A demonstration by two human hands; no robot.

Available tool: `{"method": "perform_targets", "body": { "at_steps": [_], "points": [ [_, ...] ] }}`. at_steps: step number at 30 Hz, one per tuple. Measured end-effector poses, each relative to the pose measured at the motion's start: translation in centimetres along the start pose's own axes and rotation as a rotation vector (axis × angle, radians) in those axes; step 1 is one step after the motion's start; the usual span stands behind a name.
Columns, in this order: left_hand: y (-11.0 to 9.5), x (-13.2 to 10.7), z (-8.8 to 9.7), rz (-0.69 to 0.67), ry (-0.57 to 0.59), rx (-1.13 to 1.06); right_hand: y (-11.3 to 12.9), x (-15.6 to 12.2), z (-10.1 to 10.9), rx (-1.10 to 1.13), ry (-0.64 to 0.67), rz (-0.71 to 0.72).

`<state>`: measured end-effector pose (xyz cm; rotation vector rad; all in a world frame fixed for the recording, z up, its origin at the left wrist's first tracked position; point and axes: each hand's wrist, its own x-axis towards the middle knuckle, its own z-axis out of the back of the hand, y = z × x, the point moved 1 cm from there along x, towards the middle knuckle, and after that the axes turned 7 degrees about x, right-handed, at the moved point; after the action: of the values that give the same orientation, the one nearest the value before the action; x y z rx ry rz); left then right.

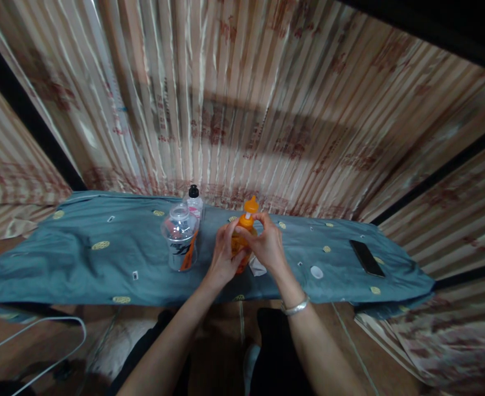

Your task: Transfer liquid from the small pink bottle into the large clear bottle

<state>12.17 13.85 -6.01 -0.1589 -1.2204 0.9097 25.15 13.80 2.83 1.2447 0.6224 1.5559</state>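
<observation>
Left grip [224, 254] clamped on orange bottle [238, 245], right grip [268, 242] pinching its collar [246, 221], bottle upright between.

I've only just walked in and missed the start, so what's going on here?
A person has both hands on an orange bottle: the left hand is around its body, and the right hand is at its neck. The bottle's orange top stands above the fingers. To the left on the cloth-covered table are a clear container and a black-capped bottle; a flat black device lies to the right.
</observation>
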Motion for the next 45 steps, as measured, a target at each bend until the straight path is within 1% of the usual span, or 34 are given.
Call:
{"method": "perform_targets", "body": {
  "at_steps": [4, 5, 6, 7, 8, 12, 13, 14, 16, 19, 20, 21, 22, 23, 26, 27, 28, 29, 30, 33, 34, 35, 36, 37, 40, 41, 42, 43, 45],
  "points": [
    [-0.1, 0.1, 0.1, 0.012, 0.004, 0.004, -0.4, 0.8, 1.2, 0.188, 0.299, 0.093],
    [-0.2, 0.1, 0.1, 0.018, 0.005, 0.006, -0.4, 1.0, 1.5, 0.212, 0.347, 0.109],
    [-0.3, 0.1, 0.1, 0.022, 0.006, 0.006, -0.4, 1.2, 1.7, 0.216, 0.365, 0.113],
    [-0.3, 0.1, 0.1, 0.024, 0.007, 0.007, -0.3, 1.3, 1.7, 0.199, 0.349, 0.11],
    [-0.3, 0.1, 0.1, 0.024, 0.008, 0.007, -0.2, 1.2, 1.6, 0.166, 0.299, 0.099],
    [-0.2, 0.0, 0.1, 0.015, 0.019, 0.012, 0.2, 0.5, 0.3, 0.03, 0.005, 0.047],
    [-0.2, 0.0, 0.2, 0.013, 0.021, 0.014, 0.3, 0.2, 0.1, 0.018, -0.04, 0.038],
    [-0.1, 0.0, 0.2, 0.01, 0.022, 0.016, 0.2, 0.1, -0.1, 0.02, -0.057, 0.032],
    [-0.2, 0.0, 0.2, 0.003, 0.025, 0.018, 0.0, 0.0, -0.1, 0.06, -0.01, 0.033],
    [-0.3, 0.1, 0.3, 0.001, 0.028, 0.019, -0.6, 0.4, 0.5, 0.178, 0.205, 0.067],
    [-0.3, 0.2, 0.3, 0.004, 0.026, 0.02, -0.7, 0.6, 0.7, 0.204, 0.264, 0.08],
    [-0.3, 0.2, 0.3, 0.007, 0.025, 0.02, -0.8, 0.8, 0.8, 0.209, 0.29, 0.088],
    [-0.3, 0.2, 0.2, 0.01, 0.022, 0.021, -0.8, 0.9, 0.9, 0.191, 0.276, 0.091],
    [-0.3, 0.2, 0.2, 0.012, 0.02, 0.022, -0.7, 0.9, 0.8, 0.156, 0.227, 0.091],
    [-0.1, 0.0, 0.2, 0.008, 0.015, 0.019, -0.1, 0.8, 0.3, 0.027, 0.016, 0.074],
    [-0.1, 0.0, 0.2, 0.006, 0.013, 0.017, 0.1, 0.7, 0.2, 0.001, -0.028, 0.066],
    [-0.1, 0.0, 0.2, 0.003, 0.012, 0.015, 0.2, 0.6, 0.1, -0.01, -0.045, 0.061],
    [0.0, 0.0, 0.2, -0.001, 0.012, 0.012, 0.3, 0.5, 0.1, -0.007, -0.036, 0.061],
    [0.0, 0.0, 0.3, -0.002, 0.013, 0.01, 0.3, 0.5, 0.2, 0.012, -0.001, 0.067],
    [-0.1, 0.0, 0.3, 0.005, 0.015, 0.014, -0.1, 0.6, 0.7, 0.123, 0.198, 0.111],
    [-0.1, 0.0, 0.2, 0.011, 0.014, 0.016, -0.2, 0.7, 0.9, 0.151, 0.249, 0.123],
    [-0.1, 0.1, 0.2, 0.015, 0.012, 0.018, -0.3, 0.8, 0.9, 0.16, 0.271, 0.128],
    [-0.1, 0.1, 0.2, 0.017, 0.01, 0.018, -0.3, 0.8, 0.9, 0.145, 0.259, 0.125],
    [-0.1, 0.1, 0.1, 0.015, 0.009, 0.017, -0.2, 0.9, 0.8, 0.109, 0.21, 0.116],
    [-0.1, 0.0, 0.1, 0.004, 0.002, 0.009, 0.2, 1.0, 0.3, -0.033, -0.021, 0.1],
    [0.0, 0.0, 0.1, 0.003, 0.001, 0.009, 0.3, 0.9, 0.1, -0.059, -0.065, 0.1],
    [0.0, 0.0, 0.1, 0.004, -0.001, 0.01, 0.4, 0.9, 0.1, -0.064, -0.078, 0.101],
    [0.0, 0.0, 0.1, 0.007, -0.002, 0.012, 0.4, 0.9, 0.2, -0.045, -0.059, 0.101],
    [0.0, 0.0, 0.0, 0.016, -0.002, 0.017, 0.2, 1.0, 0.5, 0.047, 0.05, 0.108]
  ]
}}
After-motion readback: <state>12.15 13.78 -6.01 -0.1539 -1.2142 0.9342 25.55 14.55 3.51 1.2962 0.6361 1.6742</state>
